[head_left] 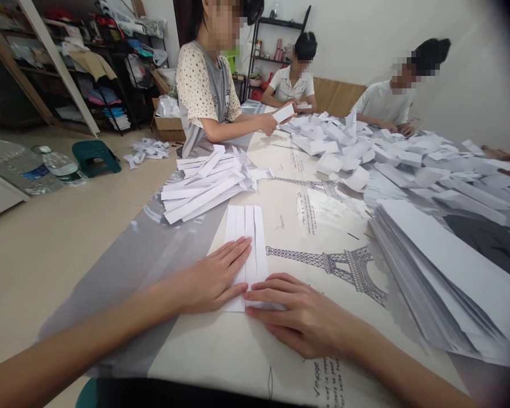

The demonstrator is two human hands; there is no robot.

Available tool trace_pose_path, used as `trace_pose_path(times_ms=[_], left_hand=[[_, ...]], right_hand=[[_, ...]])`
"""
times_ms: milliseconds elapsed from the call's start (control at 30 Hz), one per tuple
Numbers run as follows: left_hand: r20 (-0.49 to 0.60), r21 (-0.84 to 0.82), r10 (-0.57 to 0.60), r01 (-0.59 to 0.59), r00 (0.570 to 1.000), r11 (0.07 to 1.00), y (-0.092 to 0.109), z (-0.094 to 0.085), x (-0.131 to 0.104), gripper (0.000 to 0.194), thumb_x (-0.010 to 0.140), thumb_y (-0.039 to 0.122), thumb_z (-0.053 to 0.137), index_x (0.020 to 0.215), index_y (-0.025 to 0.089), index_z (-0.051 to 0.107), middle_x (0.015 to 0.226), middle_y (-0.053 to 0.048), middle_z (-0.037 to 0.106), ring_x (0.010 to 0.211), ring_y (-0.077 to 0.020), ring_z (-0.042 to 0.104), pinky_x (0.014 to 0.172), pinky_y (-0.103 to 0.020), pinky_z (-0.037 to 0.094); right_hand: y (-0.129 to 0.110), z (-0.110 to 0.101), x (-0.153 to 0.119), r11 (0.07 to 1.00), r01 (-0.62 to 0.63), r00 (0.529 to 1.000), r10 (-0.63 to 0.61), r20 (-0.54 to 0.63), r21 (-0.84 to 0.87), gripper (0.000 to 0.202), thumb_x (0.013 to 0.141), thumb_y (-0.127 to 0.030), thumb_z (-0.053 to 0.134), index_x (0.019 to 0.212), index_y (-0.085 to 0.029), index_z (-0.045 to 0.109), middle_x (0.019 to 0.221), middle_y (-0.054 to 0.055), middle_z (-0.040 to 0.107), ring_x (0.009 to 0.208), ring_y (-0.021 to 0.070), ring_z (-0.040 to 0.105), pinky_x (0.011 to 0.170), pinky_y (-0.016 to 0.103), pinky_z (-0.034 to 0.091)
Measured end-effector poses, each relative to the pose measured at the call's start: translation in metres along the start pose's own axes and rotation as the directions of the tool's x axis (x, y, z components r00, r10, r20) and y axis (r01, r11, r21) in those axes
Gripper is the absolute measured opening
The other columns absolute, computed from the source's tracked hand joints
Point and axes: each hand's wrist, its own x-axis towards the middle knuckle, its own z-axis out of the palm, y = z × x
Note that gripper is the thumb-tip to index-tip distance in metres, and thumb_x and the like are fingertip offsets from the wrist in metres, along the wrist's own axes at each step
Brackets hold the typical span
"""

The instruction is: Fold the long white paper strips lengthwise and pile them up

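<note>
Pleated paper [259, 249], centre of frame: left hand [210, 279] fingers [237, 249] together, right hand [304, 314] fingers slightly apart; even, flat pressing advisable.

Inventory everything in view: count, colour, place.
creased paper: apparently one, white, front centre
paper strips: many, white, piled just ahead
folded papers: many, white, far side
paper stack: one, white, right
tablecloth: one, cream and grey, beneath papers
small papers: several, white, floor at left
stool: one whole, green, left
bottles: two, clear, far left
cardboard: some, brown, back left
cluttered shelves: several, dark, background
other people: four, mostly light-clothed, ahead and right
left hand: one, bare, on creased paper
right hand: one, bare, on creased paper
</note>
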Motion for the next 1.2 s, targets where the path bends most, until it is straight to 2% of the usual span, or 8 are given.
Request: trace_pose_path(times_ms=[200, 300, 367, 500, 600, 700, 1033, 1200], left_hand=[[-0.047, 0.051, 0.066, -0.064, 0.997, 0.997, -0.004, -0.013, 0.008, 0.062, 0.109, 0.051, 0.03, 0.15, 0.004, 0.038, 0.161, -0.021, 0.036, 0.152, -0.0312, 0.031, 0.12, -0.043, 0.032], [-0.057, 0.057, 0.11, -0.107, 0.992, 0.993, -0.009, -0.027, 0.029, 0.045, 0.111, 0.043, 0.029, 0.118, 0.011, 0.061, 0.131, -0.017, 0.062, 0.124, -0.0289, 0.056, 0.104, -0.041, 0.046], [-0.069, 0.047, 0.075, -0.072, 0.995, 0.996, -0.013, -0.031, 0.047, 0.042, 0.111, 0.038, 0.028, 0.104, 0.015, 0.062, 0.11, -0.012, 0.066, 0.103, -0.0252, 0.061, 0.092, -0.039, 0.049], [-0.181, 0.069, -0.079, 0.093, 0.98, 0.993, -0.022, -0.015, 0.072, 0.041, 0.108, 0.039, 0.033, 0.128, 0.01, 0.054, 0.138, -0.02, 0.055, 0.129, -0.0328, 0.051, 0.109, -0.049, 0.039], [-0.139, 0.025, -0.185, 0.19, 0.973, 0.981, -0.031, 0.001, 0.077, 0.067, 0.106, 0.053, 0.032, 0.154, 0.006, 0.028, 0.165, -0.024, 0.025, 0.154, -0.0354, 0.021, 0.123, -0.052, 0.021], [-0.049, -0.016, -0.227, 0.227, 0.973, 0.974, -0.038, 0.005, 0.077, 0.081, 0.105, 0.061, 0.026, 0.159, 0.003, 0.013, 0.169, -0.025, 0.009, 0.158, -0.0336, 0.006, 0.126, -0.05, 0.014], [-0.052, -0.083, -0.279, 0.275, 0.959, 0.958, -0.035, 0.003, 0.081, 0.088, 0.102, 0.069, 0.026, 0.163, 0.009, 0.008, 0.17, -0.019, 0.004, 0.158, -0.0333, -0.001, 0.128, -0.052, 0.01], [-0.045, -0.107, -0.303, 0.297, 0.952, 0.949, -0.037, 0.006, 0.083, 0.094, 0.099, 0.073, 0.027, 0.162, 0.006, 0.01, 0.169, -0.021, 0.004, 0.158, -0.0321, -0.001, 0.128, -0.051, 0.007]], right_hand=[[0.0, 0.0, 0.003, 0.999, -0.014, 1.0, 0.015, -0.012, 0.049, 0.033, 0.1, -0.017, 0.053, 0.131, -0.018, 0.064, 0.134, 0.005, 0.068, 0.131, 0.019, 0.054, 0.114, 0.041, 0.041], [-0.002, -0.001, 0.005, 0.995, -0.05, 0.998, 0.052, -0.018, 0.091, 0.03, 0.101, -0.018, 0.052, 0.127, -0.019, 0.066, 0.134, 0.003, 0.069, 0.129, 0.0184, 0.055, 0.113, 0.04, 0.041], [-0.003, -0.002, 0.006, 0.991, -0.068, 0.997, 0.07, -0.014, 0.112, 0.028, 0.101, -0.019, 0.053, 0.125, -0.02, 0.067, 0.135, 0.003, 0.068, 0.127, 0.0187, 0.056, 0.112, 0.04, 0.042], [-0.004, -0.003, 0.006, 0.987, -0.07, 0.997, 0.075, -0.032, 0.144, 0.029, 0.1, -0.018, 0.052, 0.125, -0.02, 0.067, 0.135, 0.003, 0.067, 0.124, 0.019, 0.057, 0.111, 0.041, 0.041], [-0.004, -0.003, 0.005, 0.986, -0.072, 0.996, 0.08, -0.047, 0.148, 0.03, 0.099, -0.017, 0.053, 0.126, -0.02, 0.066, 0.135, 0.004, 0.067, 0.124, 0.0196, 0.057, 0.11, 0.041, 0.042], [-0.003, -0.002, 0.004, 0.986, -0.066, 0.996, 0.076, -0.056, 0.154, 0.03, 0.097, -0.017, 0.055, 0.125, -0.02, 0.066, 0.134, 0.003, 0.068, 0.123, 0.0196, 0.057, 0.109, 0.041, 0.042], [-0.001, 0.001, 0.005, 0.99, -0.073, 0.993, 0.083, -0.081, 0.119, 0.026, 0.097, -0.019, 0.057, 0.12, -0.023, 0.069, 0.13, -0.002, 0.07, 0.121, 0.0165, 0.057, 0.106, 0.037, 0.044], [0.0, 0.004, 0.007, 0.984, 0.008, 0.99, -0.032, -0.135, -0.176, 0.023, 0.102, -0.014, 0.051, 0.117, -0.015, 0.069, 0.128, 0.005, 0.071, 0.102, 0.0166, 0.064, 0.099, 0.035, 0.051]])
